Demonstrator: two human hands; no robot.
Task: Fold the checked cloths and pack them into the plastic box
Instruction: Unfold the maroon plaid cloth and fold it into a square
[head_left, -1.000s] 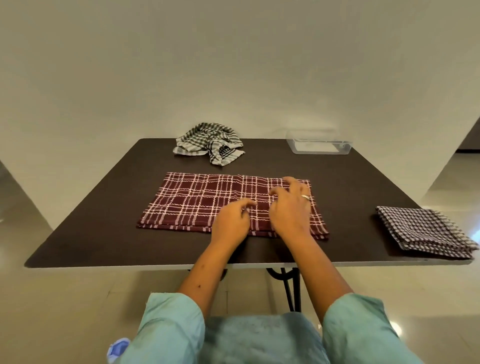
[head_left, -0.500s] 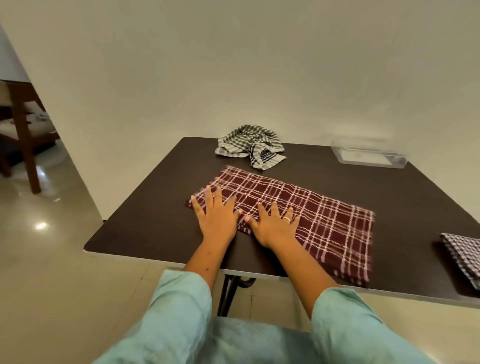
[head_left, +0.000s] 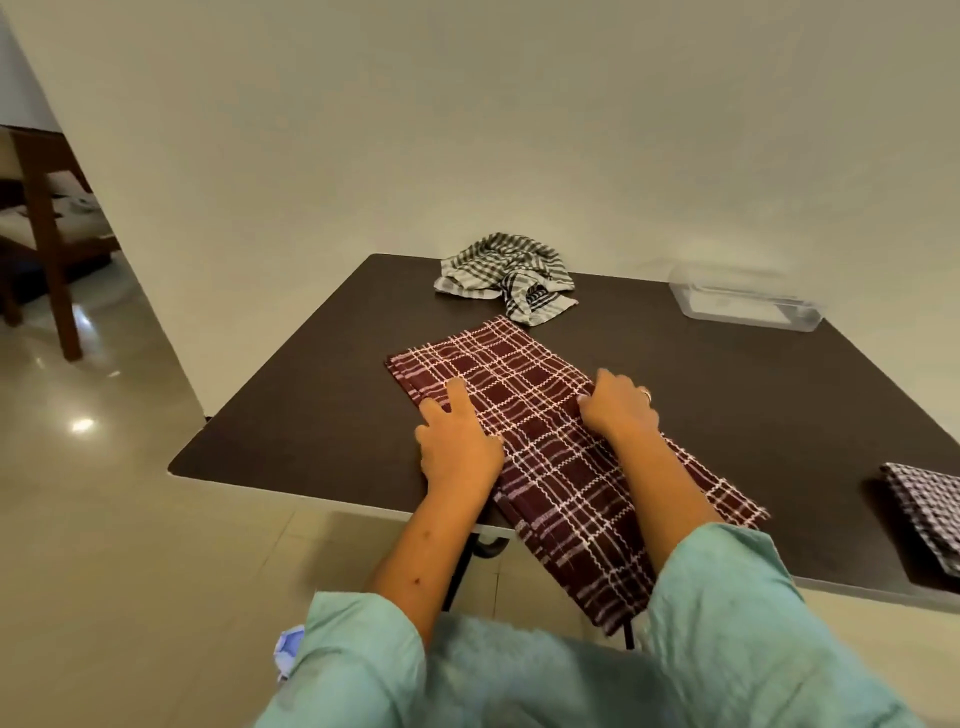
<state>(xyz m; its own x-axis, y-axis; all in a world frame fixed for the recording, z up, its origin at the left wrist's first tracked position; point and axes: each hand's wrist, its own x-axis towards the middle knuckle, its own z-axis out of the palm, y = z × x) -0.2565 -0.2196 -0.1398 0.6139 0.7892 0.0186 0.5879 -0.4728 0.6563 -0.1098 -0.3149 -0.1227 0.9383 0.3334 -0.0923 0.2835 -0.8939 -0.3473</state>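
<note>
Maroon checked cloth (head_left: 550, 441), centre of frame: woven fabric, matt, white zigzag-looking threads giving it a slightly ribbed texture. Green-and-white checked cloth (head_left: 506, 275), upper centre: soft woven fabric, crumpling, matt. Small-check cloth (head_left: 930, 512), right edge: woven, matt, lying in flat layers. Plastic box (head_left: 745, 304), upper right: clear plastic, smooth, slightly cloudy, catching faint highlights. Table (head_left: 322, 395): dark brown top, smooth, showing a low satin sheen, pale edge band along the near side. Floor (head_left: 93, 493), lower left: polished tile, glossy, reflecting light spots. Wall (head_left: 467, 130): painted, matt. Sleeves (head_left: 727, 623), bottom of frame: light teal cloth, matt, wrinkling.
</note>
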